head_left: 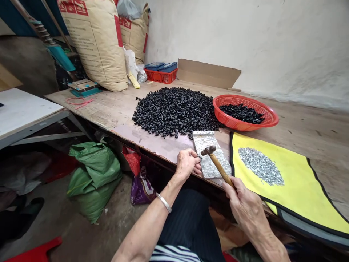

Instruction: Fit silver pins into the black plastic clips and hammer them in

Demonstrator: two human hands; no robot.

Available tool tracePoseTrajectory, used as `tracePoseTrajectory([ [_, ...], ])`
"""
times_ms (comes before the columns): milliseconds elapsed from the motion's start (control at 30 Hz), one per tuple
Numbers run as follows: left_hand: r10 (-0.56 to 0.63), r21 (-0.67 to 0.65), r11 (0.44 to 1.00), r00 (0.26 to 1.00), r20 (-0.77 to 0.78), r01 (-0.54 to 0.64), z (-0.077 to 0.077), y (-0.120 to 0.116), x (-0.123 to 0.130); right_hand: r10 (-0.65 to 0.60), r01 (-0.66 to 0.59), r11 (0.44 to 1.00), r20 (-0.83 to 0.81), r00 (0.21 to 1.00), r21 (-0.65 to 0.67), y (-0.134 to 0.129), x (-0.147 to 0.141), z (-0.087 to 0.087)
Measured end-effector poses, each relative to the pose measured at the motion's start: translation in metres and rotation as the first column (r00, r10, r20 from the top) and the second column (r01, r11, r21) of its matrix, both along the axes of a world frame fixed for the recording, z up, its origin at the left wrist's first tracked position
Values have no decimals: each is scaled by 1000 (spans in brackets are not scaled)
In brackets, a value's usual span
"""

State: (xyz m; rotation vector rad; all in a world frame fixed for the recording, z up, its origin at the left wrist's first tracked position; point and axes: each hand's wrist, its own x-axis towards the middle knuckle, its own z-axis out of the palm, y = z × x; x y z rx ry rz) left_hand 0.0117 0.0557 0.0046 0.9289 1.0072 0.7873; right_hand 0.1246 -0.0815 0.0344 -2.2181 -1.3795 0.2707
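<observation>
My left hand (187,163) pinches a small black plastic piece (200,158) at the edge of a speckled metal plate (207,171). My right hand (245,201) is closed around the wooden handle of a small hammer (218,163), whose steel head (208,150) hangs just above the plate. A large heap of black plastic pieces (174,112) lies on the wooden workbench (109,105) behind the plate. A red plastic basket (245,120) to its right holds more of them. On a yellow mat (297,189) to my right lies a pile of small silver parts (261,166).
Large paper sacks (98,43) lean against the wall behind the bench, near a red crate (160,75) with blue lids and a cardboard sheet (208,74). A green bag (95,178) sits on the floor left of me, and a white table (24,112) stands further left.
</observation>
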Motion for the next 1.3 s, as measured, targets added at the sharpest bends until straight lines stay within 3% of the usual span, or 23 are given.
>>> tracePoseTrajectory([
  [167, -7, -12, 1000, 1000, -4, 7, 1, 0, 0, 70, -60, 997, 335, 940, -39, -2, -8, -9],
  [300, 2, -24, 1000, 1000, -4, -2, 3, 0, 0, 101, -90, 995, 489, 866, -45, 1, -12, -10],
  [467, 3, -39, 999, 1000, -2, -3, 4, 1, 0, 104, -74, 993, 411, 906, -87, 4, -9, -4],
  [600, -3, -31, 1000, 1000, 13, 3, 2, 2, 0, 29, -4, 998, 364, 931, -70, 1, -6, -1],
  [833, -7, -22, 1000, 1000, 20, 8, 1, 1, -1, 62, -77, 997, 499, 864, 9, 0, -13, -13],
  [967, 5, -34, 999, 1000, 3, -5, 4, 0, 0, 60, -72, 997, 516, 855, 3, -1, -12, -8],
  [1167, 15, -42, 999, 1000, -9, -16, 5, 0, 1, -54, -152, 953, 638, 768, 264, -3, -14, -6],
  [1300, 28, -39, 999, 1000, -13, -28, 5, 0, 2, 29, -157, 981, 702, 712, 118, -3, -17, -12],
])
